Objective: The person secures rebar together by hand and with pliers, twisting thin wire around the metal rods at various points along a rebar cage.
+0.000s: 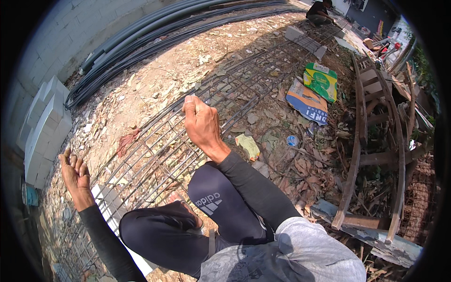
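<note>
Left hand [76, 177], left of frame: fingers loosely half-curled, nothing visible in them, apart from the rebar cage. Rebar cage [159, 152], centre: long axis running lower left to upper right, passing behind the right hand. Right hand [202, 123], mid-frame: clenched, the nearer one; contents, if any, cannot be told.
</note>
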Tool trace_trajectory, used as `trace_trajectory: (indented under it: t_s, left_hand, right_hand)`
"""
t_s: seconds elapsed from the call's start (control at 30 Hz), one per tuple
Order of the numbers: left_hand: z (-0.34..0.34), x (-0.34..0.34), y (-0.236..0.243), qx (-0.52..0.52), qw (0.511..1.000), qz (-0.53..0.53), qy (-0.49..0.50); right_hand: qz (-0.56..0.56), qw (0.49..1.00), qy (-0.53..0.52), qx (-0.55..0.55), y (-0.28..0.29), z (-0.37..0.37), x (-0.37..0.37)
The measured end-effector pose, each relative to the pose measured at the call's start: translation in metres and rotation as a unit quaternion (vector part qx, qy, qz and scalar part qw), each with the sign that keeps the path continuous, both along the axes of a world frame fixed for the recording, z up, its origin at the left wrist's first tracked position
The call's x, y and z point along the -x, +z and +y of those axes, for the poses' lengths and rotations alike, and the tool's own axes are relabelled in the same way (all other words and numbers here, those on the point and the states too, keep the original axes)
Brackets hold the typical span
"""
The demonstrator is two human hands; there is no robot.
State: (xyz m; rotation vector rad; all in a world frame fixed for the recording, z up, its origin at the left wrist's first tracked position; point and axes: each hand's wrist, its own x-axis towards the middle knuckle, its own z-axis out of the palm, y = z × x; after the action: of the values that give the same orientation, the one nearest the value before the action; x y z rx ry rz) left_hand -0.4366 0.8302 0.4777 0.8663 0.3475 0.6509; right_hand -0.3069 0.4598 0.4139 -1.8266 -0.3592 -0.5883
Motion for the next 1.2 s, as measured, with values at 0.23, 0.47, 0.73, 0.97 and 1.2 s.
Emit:
trace_trajectory:
  t_s: [0.23, 0.47, 0.73, 0.97, 1.2]
  left_hand:
    - [-0.092, -0.059, 0.057, 0.154, 0.986, 0.037, 0.054]
    - [-0.11, -0.054, -0.01, -0.142, 0.986, 0.088, 0.021]
    - [-0.168, -0.07, -0.039, -0.392, 0.912, 0.093, -0.084]
    - [-0.197, -0.07, -0.042, -0.414, 0.897, 0.095, -0.122]
    - [-0.207, -0.071, -0.052, -0.574, 0.799, 0.092, -0.157]
  right_hand:
    - [-0.172, 0.93, 0.183, 0.268, 0.039, 0.098, 0.058]
    - [-0.172, 0.927, 0.277, 0.184, 0.016, 0.09, 0.05]
    - [-0.06, 0.963, 0.26, -0.033, 0.046, 0.084, 0.026]
    - [0.254, 0.823, 0.291, -0.418, 0.024, 0.057, -0.024]
    - [0.177, 0.917, 0.229, -0.273, 0.016, 0.051, -0.033]
